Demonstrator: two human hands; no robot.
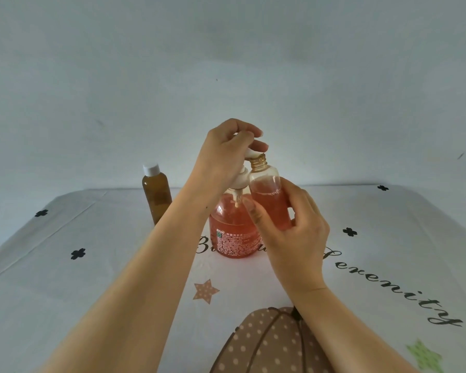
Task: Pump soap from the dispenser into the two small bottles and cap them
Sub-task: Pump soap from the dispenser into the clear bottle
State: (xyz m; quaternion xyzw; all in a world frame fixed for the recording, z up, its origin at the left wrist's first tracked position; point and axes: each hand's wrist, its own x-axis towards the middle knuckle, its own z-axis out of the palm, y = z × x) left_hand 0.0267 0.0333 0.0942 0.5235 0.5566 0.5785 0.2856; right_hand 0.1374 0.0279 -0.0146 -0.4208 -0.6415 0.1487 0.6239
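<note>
Head view: we are filling the second bottle, and the first stands capped.

Our left hand (226,154) curls its fingers over the pump head (250,155) and bears down on it. Our right hand (293,238) grips the clear bottle (269,203) round its lower body and holds it off the table. The bottle's open threaded neck sits right under the nozzle, and its side is close against the dispenser (234,232). Pink soap seems to fill this bottle to roughly two-thirds, so we judge that a few pumps and the capping are left; we see no cap for it. Out to the left, well apart from both hands, the amber bottle (156,196) stands upright on the tablecloth (92,278) with its white cap (150,169) on, which we take as finished.
</note>
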